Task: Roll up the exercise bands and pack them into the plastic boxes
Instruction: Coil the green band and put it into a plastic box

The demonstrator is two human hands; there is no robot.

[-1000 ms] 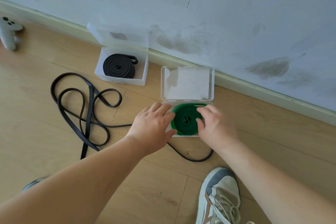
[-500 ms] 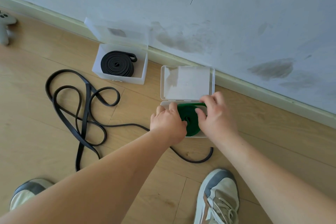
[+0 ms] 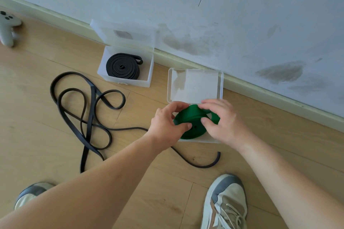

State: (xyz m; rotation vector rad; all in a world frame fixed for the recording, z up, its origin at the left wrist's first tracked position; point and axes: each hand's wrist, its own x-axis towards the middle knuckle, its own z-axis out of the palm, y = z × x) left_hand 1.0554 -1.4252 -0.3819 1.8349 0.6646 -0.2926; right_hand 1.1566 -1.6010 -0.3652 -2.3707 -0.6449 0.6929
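Note:
A rolled green band [image 3: 191, 119] sits tilted in the near clear plastic box [image 3: 197, 140], whose lid [image 3: 195, 85] stands open toward the wall. My left hand [image 3: 167, 126] grips the roll's left side, thumb on its face. My right hand [image 3: 221, 122] grips the right side, fingers over the top edge. The roll looks partly loosened, with an outer loop bulging at the right. A second open box [image 3: 147, 72] by the wall holds a rolled black band [image 3: 122, 69]. A long black band [image 3: 89, 113] lies unrolled on the floor to the left.
A wooden floor meets a grey scuffed wall with a skirting board [image 3: 260, 91]. My two shoes [image 3: 225, 202] [image 3: 31, 193] are at the bottom. A white game controller [image 3: 7, 28] lies at the far left. The loose band's end [image 3: 204, 163] curls in front of the near box.
The green roll has come up at an angle out of the box. My left hand has shifted left and my right thumb now presses its face; an outer loop has opened.

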